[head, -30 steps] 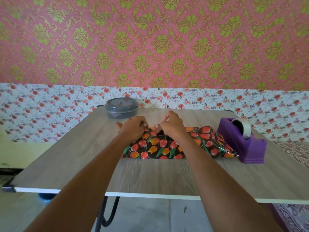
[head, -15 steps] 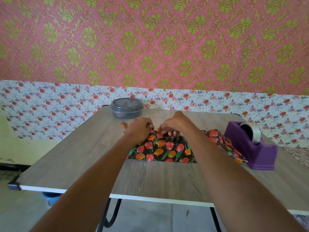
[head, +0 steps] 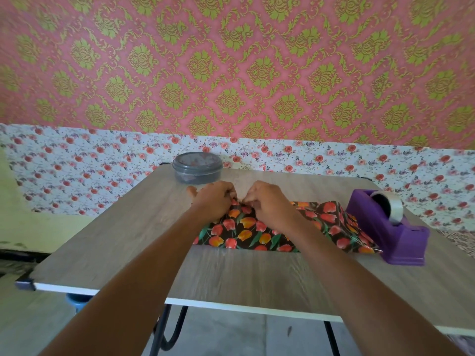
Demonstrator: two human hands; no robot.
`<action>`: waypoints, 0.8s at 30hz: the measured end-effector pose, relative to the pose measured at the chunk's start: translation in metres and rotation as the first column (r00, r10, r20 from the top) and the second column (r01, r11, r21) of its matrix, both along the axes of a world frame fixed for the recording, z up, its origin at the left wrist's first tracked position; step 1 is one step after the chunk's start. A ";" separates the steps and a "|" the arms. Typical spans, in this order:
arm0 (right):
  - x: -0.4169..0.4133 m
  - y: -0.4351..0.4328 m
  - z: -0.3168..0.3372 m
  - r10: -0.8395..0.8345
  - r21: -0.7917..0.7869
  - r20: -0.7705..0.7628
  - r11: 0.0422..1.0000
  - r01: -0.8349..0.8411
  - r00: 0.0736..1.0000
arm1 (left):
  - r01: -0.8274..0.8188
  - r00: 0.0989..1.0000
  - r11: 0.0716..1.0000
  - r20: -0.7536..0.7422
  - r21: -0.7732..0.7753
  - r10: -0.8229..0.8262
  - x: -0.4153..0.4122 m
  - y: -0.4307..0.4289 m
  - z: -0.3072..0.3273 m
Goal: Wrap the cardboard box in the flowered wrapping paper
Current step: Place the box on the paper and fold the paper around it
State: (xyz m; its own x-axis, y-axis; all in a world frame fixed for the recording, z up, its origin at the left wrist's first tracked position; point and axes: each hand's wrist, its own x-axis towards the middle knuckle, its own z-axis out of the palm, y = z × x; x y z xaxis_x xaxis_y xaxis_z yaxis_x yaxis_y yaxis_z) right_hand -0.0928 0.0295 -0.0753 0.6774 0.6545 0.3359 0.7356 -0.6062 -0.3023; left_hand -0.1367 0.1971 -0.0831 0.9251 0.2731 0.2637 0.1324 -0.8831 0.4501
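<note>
I have both hands out over the middle of the table (head: 123,242), meeting at the far top edge of the wrapping paper (head: 244,232). The left hand (head: 214,199) has its fingers curled down onto that edge and seems to pinch it. The right hand (head: 270,201) is closed on the paper just beside it, knuckles almost touching the left. I judge the two are held this close because the paper edges have to meet and overlap on top, and a tight pinch keeps the sheet taut while the seam is lined up. The box itself is hidden - the dark tulip paper lies draped over it and slopes down to the table on the near side and to the right, so I can only infer it sits under the hands. The right-hand end of the paper spreads out loose and flat, not yet folded in, and nearly reaches the purple tape dispenser (head: 395,235). That dispenser stands just beside the paper, I suppose so that one hand can let go and pull a strip while the other holds the seam. A grey lidded container (head: 197,167) sits at the far edge beyond the left hand (what is in it I cannot tell), out of the way of the folding - no tape shows on the paper yet.
</note>
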 end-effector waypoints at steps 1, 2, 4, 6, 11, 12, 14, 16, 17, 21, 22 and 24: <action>0.000 -0.002 -0.004 0.040 -0.057 0.029 0.998 -0.038 0.999 | -0.014 1.000 1.000 0.006 0.003 0.014 0.000 0.002 0.001; 0.000 -0.004 -0.008 0.057 -0.114 0.044 0.992 -0.052 0.997 | -0.034 0.999 0.999 0.020 0.001 0.034 0.000 0.003 0.001; 0.003 -0.003 -0.010 0.046 -0.227 0.062 0.973 -0.031 0.997 | -0.073 0.996 0.997 0.057 -0.026 0.074 -0.002 0.005 0.002; 0.004 -0.001 -0.008 0.036 -0.342 0.086 0.940 -0.004 0.996 | -0.112 0.990 0.993 0.080 -0.048 0.116 -0.005 0.005 0.003; 0.007 -0.009 -0.001 0.079 -0.219 -0.135 0.970 -0.107 0.988 | -0.247 0.941 0.966 0.219 -0.070 0.257 -0.015 -0.003 0.005; 0.007 -0.014 0.000 0.085 -0.088 -0.178 0.991 -0.102 0.980 | -0.241 0.931 0.969 0.267 -0.062 0.249 -0.019 -0.006 0.005; 0.012 -0.027 0.002 0.002 0.076 -0.101 0.997 0.006 0.995 | -0.173 0.915 0.985 0.370 -0.001 0.161 -0.026 -0.012 0.003; 0.020 -0.045 0.005 -0.147 0.043 0.041 0.988 0.146 0.988 | -0.009 0.910 0.994 0.412 0.106 -0.036 -0.034 -0.019 -0.002; 0.023 -0.054 0.006 -0.192 -0.011 0.050 0.981 0.193 0.980 | 0.092 0.908 0.981 0.390 0.169 -0.153 -0.039 -0.022 -0.006; 0.025 -0.082 0.006 -0.186 -0.199 -0.173 0.968 0.150 0.967 | 0.254 0.911 0.859 0.188 0.444 -0.367 -0.053 -0.036 -0.021; 0.023 -0.087 0.006 -0.207 -0.200 -0.177 0.965 0.171 0.962 | 0.225 0.921 0.837 0.173 0.500 -0.350 -0.053 -0.038 -0.024; 0.024 -0.095 0.008 -0.260 -0.176 -0.159 0.957 0.231 0.952 | 0.162 0.935 0.839 0.190 0.520 -0.298 -0.055 -0.041 -0.024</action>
State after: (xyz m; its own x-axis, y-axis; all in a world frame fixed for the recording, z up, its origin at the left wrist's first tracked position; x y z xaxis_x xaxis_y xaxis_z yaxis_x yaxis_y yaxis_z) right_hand -0.0691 -0.0660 -0.0669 0.8632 0.4942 0.1027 0.5003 -0.8107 -0.3040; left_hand -0.1913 0.1563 -0.1066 0.8266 -0.1670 0.5374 -0.1607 -0.9852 -0.0589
